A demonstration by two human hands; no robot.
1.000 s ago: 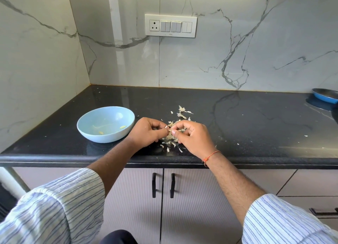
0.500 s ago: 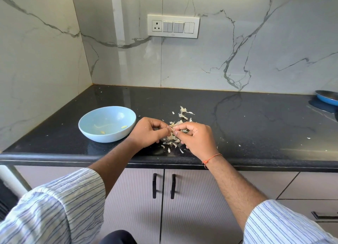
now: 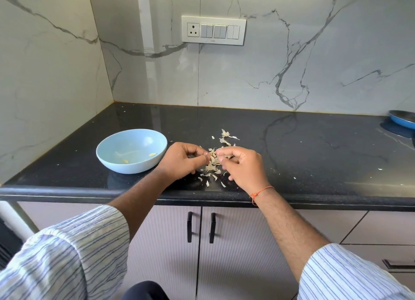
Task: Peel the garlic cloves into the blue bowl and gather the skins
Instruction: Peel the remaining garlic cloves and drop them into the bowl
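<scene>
Garlic clove [image 3: 212, 156] pinched btwn left hand [image 3: 181, 160] & right hand [image 3: 242, 166] over skins [image 3: 213, 168], beside blue bowl [image 3: 107, 157]

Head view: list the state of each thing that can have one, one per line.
blue bowl: upright on the counter, a few peeled cloves inside.
left hand: fingers curled, pinching garlic.
right hand: fingers curled, pinching the same piece.
garlic skins: loose, scattered on the counter.
cabinet doors: closed.
</scene>
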